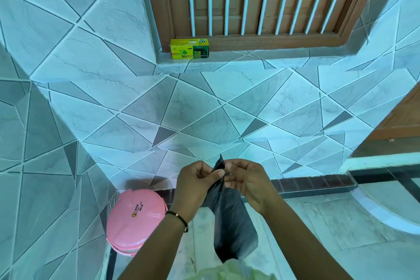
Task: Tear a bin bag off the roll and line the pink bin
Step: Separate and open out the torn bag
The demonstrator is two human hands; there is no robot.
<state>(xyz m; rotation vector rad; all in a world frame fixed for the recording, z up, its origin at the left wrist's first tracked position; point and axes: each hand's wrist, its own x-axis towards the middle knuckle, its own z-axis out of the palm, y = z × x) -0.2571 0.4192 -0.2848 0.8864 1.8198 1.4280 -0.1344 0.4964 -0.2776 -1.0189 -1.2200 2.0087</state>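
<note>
A black bin bag [231, 223] hangs flat and folded in front of me, its top edge held up between both hands. My left hand [195, 185] pinches the top of the bag from the left. My right hand [245, 180] pinches the same edge from the right, thumbs almost touching. The pink bin [136, 220] stands on the floor at the lower left, against the tiled wall, with its pink lid closed. A yellow-green bin bag box [189, 49] sits on the window ledge, far above the hands.
A tiled wall fills the middle and left. A brown barred window [261, 0] is above the ledge. A wooden door [400, 120] is at the right. The pale floor [341, 223] lies under the hands.
</note>
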